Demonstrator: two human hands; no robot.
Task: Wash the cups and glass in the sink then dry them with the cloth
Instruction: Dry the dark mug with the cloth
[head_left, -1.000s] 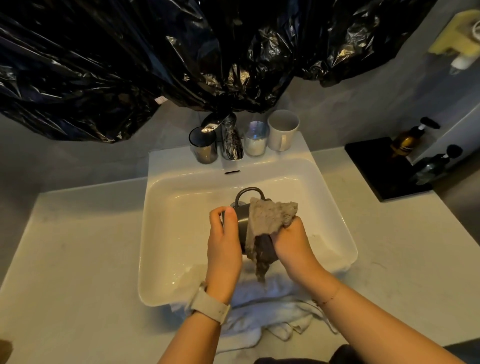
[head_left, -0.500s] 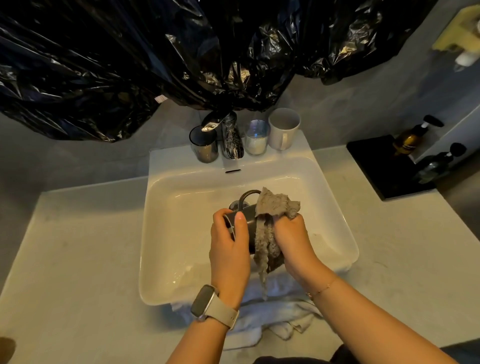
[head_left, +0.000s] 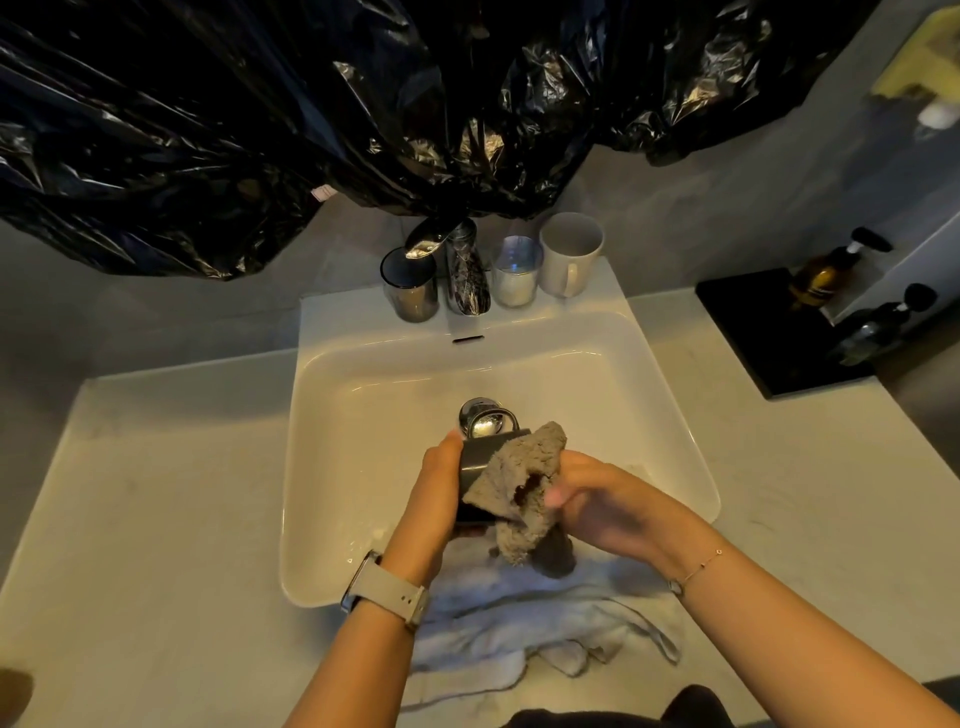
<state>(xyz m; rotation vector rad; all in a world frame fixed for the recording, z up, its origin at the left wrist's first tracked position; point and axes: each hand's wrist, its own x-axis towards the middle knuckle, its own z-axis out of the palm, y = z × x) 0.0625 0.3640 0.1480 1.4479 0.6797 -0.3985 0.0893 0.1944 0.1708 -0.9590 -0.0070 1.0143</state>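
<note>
Fingers of the left hand (head_left: 436, 488) curl round the dark mug (head_left: 480, 457) above the sink (head_left: 363, 415); the right hand (head_left: 597, 499) grips the grey cloth (head_left: 519, 478) against it. No legible writing.

This looks like a bathroom in a home. A white sink (head_left: 363, 467) sits in a pale counter (head_left: 156, 519), with a shiny tap (head_left: 465, 275) at the back. Soap pump bottles (head_left: 826, 270) stand on the right of the frame.
</note>
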